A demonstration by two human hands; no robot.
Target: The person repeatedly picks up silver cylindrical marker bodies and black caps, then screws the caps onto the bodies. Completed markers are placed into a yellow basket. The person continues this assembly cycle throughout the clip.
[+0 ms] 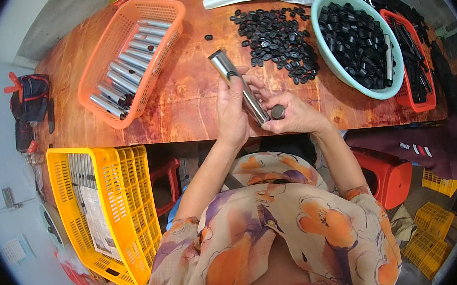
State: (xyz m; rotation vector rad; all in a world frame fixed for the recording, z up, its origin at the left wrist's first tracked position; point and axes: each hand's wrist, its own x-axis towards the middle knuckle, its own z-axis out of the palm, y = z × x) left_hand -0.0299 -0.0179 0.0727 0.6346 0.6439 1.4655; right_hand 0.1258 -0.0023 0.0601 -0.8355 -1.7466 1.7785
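My left hand (232, 113) is closed around a shiny silver metal tube (221, 63), tilted with its upper end away from me and to the left. A dark oval hole shows in the tube's side by my thumb. My right hand (297, 114) is at the tube's lower end, pinching a dark round cap (277, 111) beside it. Whether the cap touches the tube I cannot tell. Beyond my hands lies a spread of small black oval plastic parts (279, 40) on the wooden table (200, 90).
An orange basket (88, 93) of silver tubes stands left. At right are a pale blue basin (326, 54) of black caps and a red basket (424, 104) of dark strips. A yellow crate (115, 201) stands below the table's left edge, a red stool (391, 175) to the right.
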